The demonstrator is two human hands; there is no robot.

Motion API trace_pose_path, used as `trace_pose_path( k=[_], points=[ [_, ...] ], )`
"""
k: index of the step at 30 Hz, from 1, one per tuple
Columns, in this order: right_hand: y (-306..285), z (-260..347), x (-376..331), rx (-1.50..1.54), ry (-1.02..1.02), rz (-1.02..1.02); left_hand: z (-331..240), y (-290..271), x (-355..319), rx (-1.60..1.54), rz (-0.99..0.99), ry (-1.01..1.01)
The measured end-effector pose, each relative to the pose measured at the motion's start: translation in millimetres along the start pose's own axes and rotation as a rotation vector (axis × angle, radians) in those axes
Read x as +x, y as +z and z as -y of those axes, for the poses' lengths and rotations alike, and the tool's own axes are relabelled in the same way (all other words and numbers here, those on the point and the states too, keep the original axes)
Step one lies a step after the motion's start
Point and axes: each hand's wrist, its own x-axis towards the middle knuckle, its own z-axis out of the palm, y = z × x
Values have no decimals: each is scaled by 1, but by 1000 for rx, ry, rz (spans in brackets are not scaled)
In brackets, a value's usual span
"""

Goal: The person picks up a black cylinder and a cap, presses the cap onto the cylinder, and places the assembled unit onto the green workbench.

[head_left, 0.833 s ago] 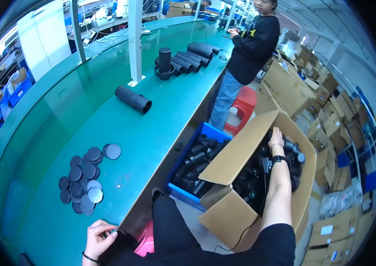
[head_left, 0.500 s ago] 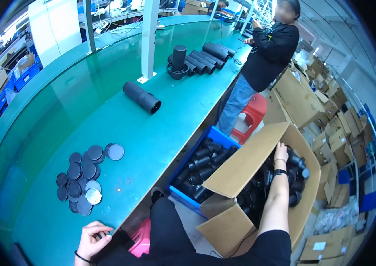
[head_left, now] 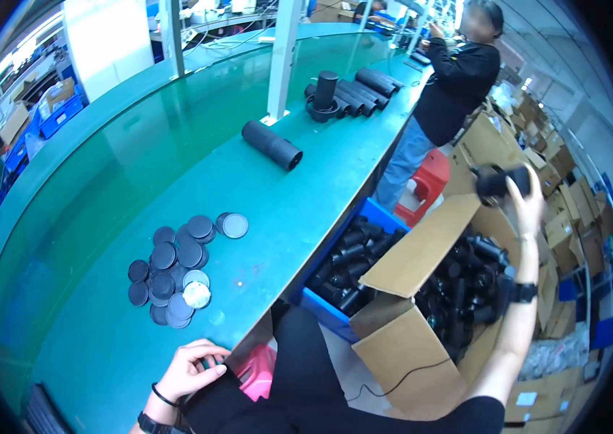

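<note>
My left hand (head_left: 192,369) sits down at the near edge of the long green-topped bench (head_left: 104,188), fingers curled loosely over the lip with nothing in them, probably to steady me while I lean the other way. Just beyond it lies a heap of flat round black plastic caps (head_left: 176,267), piled loose within easy reach of that hand, one pale crumpled bit resting among them. Further up the bench a short black plastic tube (head_left: 272,145) lies on its side alone, and past it a row of matching black tubes (head_left: 364,83) lies packed side by side, with one standing upright in a ring at the near end.

Below the bench edge, a blue plastic crate (head_left: 353,253) holds more black tubes, tucked under the overhang so it stays off the walkway. Next to it stands the big open brown cardboard box (head_left: 408,340), flaps folded out, crammed with dark cylindrical parts.

Now the right side: my right hand (head_left: 527,206) is lifted high above that box, fingers clamped round a black cylindrical tube (head_left: 498,184), gripped across its body with the open end turned toward the bench. So the tube is in the air, clear of the box, well apart from the bench.

A person in a dark top (head_left: 458,79) works at the far end, hands up on their own job.
</note>
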Motion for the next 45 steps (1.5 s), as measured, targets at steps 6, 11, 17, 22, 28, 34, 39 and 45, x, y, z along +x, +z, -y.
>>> trace_pose_path(
  k=[6,11,17,22,28,34,39,45],
  points=[
    [113,215,9,588,-270,485,6,-3,-12,38,1,74],
    [230,386,-29,753,-486,525,6,-9,-18,-11,25,79],
    [340,522,-77,702,-481,633,21,-17,-17,-31,36,104],
    [374,566,-94,579,-416,695,21,-19,-19,-105,52,101],
    [383,568,-92,501,-357,740,18,-22,-17,-132,54,65],
    [353,541,-91,478,-423,631,16,-21,-18,-113,57,67],
    [311,494,-95,523,-669,662,15,-20,-22,-92,40,65],
    [238,394,-117,535,-733,817,13,-15,-16,-48,50,83]
  ],
)
